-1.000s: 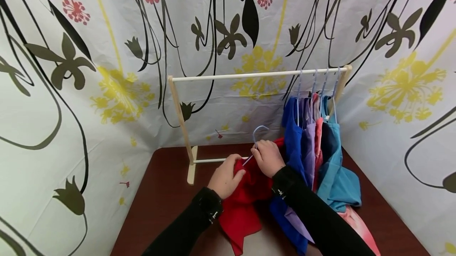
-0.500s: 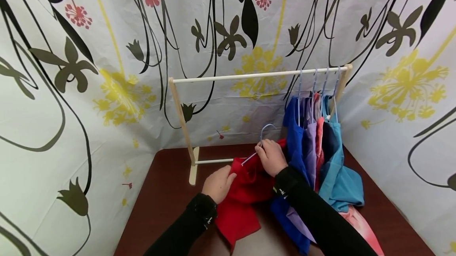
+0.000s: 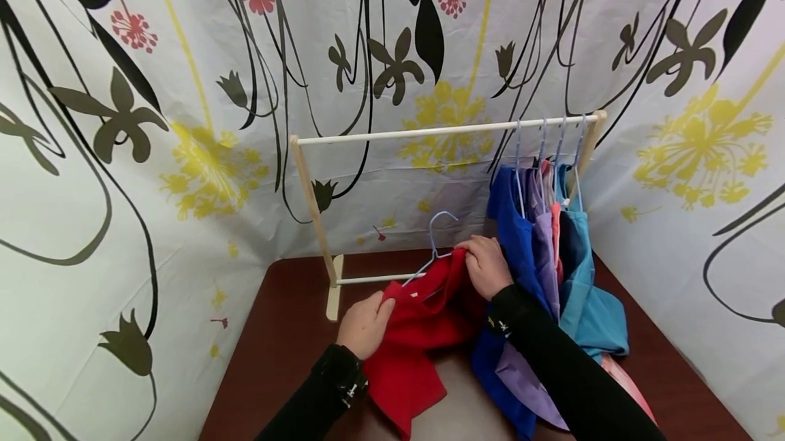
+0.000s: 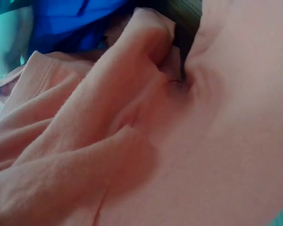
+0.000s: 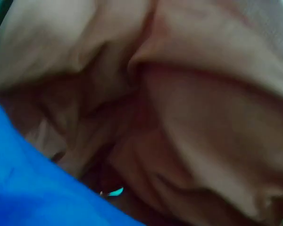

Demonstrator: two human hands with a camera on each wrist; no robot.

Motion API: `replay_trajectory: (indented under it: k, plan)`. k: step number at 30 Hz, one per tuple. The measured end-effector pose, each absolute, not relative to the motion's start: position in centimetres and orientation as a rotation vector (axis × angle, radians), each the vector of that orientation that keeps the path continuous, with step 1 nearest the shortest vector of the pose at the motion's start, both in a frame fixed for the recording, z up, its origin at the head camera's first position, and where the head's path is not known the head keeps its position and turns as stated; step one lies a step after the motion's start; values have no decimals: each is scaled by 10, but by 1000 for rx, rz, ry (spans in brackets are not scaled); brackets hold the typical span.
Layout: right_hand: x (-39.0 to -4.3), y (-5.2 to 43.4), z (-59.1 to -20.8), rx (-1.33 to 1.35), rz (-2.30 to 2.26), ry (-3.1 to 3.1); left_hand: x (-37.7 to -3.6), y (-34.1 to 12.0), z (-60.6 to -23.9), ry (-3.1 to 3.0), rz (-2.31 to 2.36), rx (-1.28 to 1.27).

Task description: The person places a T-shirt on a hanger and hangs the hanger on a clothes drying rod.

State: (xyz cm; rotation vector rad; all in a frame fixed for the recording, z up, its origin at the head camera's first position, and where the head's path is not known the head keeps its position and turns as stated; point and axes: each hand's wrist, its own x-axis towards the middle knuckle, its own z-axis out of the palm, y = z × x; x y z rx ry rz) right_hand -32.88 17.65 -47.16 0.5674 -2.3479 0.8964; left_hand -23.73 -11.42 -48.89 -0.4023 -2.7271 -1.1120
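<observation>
A red shirt [image 3: 407, 352] sits partly on a light blue hanger [image 3: 433, 250], whose hook stands up above the collar. My left hand [image 3: 366, 324] pinches the shirt at its left shoulder, thumb on top. Opposite it, my right hand [image 3: 487, 267] grips the cloth at the right shoulder, beside the hanger's neck. The shirt's lower part hangs down to the table. Cloth folds [image 5: 203, 117] fill much of the right wrist view, with a blue garment [image 5: 42, 183] in front at lower left. Fingertips under the fabric are hidden.
A wooden rack [image 3: 441, 131] stands at the back of the dark table [image 3: 270, 345]. Several garments hang at its right end: a blue one [image 3: 518, 236], a purple one [image 3: 544, 250], a coral one and a teal one [image 3: 591, 305]. A flowered curtain [image 3: 380, 182] surrounds the table.
My right hand has let go of the hanger's neck and moved right to the shirt's shoulder. My left hand has shifted down and left, spreading the collar. The hanger's hook now stands free.
</observation>
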Motion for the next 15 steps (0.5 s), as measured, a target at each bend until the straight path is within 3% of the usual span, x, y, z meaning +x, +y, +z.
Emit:
replay_trajectory:
  k: [7,15]
  plan:
    - [-341,190,-476,538,881,-2192,-229,-129,-482,-2665,-1203,-389]
    - [-340,205,-478,195,1297,-2292,-227,-144,-471,-2615,-1315,-335]
